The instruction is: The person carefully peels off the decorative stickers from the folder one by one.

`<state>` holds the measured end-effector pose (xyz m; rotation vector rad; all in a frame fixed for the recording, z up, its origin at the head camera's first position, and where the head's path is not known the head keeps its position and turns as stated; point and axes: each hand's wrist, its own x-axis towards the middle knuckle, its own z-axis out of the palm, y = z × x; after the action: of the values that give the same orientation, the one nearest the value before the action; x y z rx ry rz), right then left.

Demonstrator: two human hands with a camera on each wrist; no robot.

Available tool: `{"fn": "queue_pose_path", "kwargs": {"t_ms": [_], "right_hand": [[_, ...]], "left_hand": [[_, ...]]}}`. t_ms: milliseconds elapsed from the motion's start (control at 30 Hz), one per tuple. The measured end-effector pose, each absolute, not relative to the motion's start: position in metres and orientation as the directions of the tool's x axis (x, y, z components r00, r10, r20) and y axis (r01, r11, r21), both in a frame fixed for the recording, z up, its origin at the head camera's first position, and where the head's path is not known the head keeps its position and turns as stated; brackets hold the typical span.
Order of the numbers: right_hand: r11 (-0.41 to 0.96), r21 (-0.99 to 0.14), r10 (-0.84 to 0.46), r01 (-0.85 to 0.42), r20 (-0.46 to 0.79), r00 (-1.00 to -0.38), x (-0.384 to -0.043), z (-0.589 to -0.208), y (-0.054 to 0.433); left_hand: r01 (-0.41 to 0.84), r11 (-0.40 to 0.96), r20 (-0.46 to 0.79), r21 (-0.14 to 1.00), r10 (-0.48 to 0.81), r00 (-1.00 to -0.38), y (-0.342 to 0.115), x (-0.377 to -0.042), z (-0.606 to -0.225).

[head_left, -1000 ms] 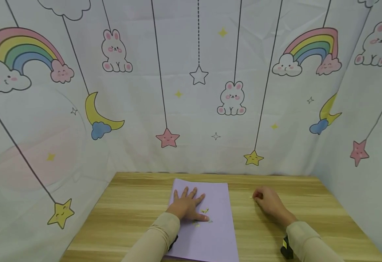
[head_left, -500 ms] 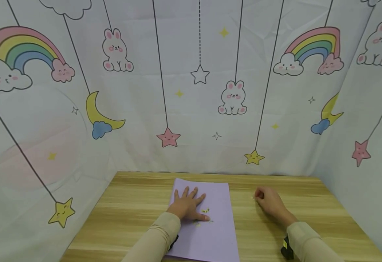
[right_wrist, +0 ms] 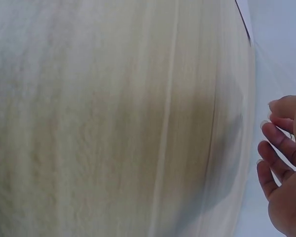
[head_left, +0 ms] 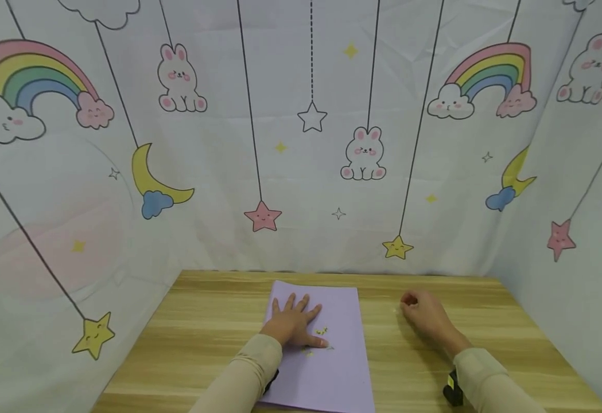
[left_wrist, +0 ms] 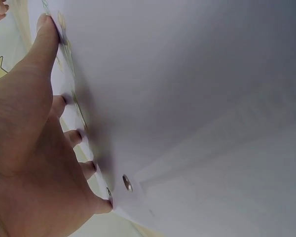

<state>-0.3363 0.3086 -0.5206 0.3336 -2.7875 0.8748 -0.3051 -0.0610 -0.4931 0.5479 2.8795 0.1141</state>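
My left hand (head_left: 291, 326) lies with fingers spread on a flat lilac paper piece (head_left: 334, 376), pressing it to the wooden table. Small yellow and green flower-like decorations (head_left: 322, 331) show on the paper beside the thumb. A metal eyelet (left_wrist: 127, 182) sits in the paper near the little finger in the left wrist view. To the right of the paper, my right hand (head_left: 427, 317) is held over the table, its thumb and index finger pinching a tiny pale, see-through scrap (head_left: 395, 310). Its other fingers (right_wrist: 274, 160) are loosely curled.
The wood-grain table (head_left: 208, 321) reaches back to a white cloth backdrop (head_left: 218, 172) printed with rabbits, stars and rainbows. Cloth also hangs at both sides. A black strap device (head_left: 453, 389) is on the right wrist.
The right thumb and index finger have shifted slightly and the hand has turned a little. My left hand and the lilac paper stay in place; the head view sways slightly.
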Motion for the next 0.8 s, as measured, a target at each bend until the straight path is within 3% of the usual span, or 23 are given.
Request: {"fn": "queue_pose_path", "kwargs": {"t_ms": [367,800], "right_hand": [[0.798,-0.518,-0.179,-0.307,0.282,-0.942,-0.329,-0.514,0.301],[0.855,-0.312,-0.308,-0.414,0.337,-0.89,-0.328,-0.521,0.293]], "left_hand": [[0.359,0.925,-0.185,0.121,0.376,-0.908,-0.062,-0.305,-0.494],[0.356,0.927,-0.186,0.118,0.373,-0.909,-0.062,-0.305,-0.493]]}}
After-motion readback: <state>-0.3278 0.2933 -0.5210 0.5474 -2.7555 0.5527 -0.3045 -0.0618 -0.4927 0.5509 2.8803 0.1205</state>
